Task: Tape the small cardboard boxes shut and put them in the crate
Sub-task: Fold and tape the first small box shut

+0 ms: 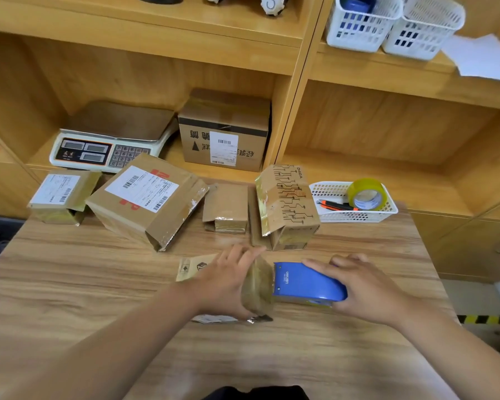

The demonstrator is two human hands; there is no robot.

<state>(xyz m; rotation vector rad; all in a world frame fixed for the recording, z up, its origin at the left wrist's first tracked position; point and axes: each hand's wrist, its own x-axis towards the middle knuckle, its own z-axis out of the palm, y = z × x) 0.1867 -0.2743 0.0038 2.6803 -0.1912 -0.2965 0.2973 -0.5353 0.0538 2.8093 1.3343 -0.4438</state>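
Presently: left hand (228,280), fingers released, flat, pressing small cardboard box (191,269); right hand (364,290), fingers grasping blue tape dispenser (306,281) beside box. Keep tape (257,287) taut, pull straight.

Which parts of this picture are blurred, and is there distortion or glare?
Head view: the left hand and the box under it are smeared, the right hand on the tape dispenser less so; the scale looks sharp; the shelf edges bow (wide lens); tape on the printed box glints.
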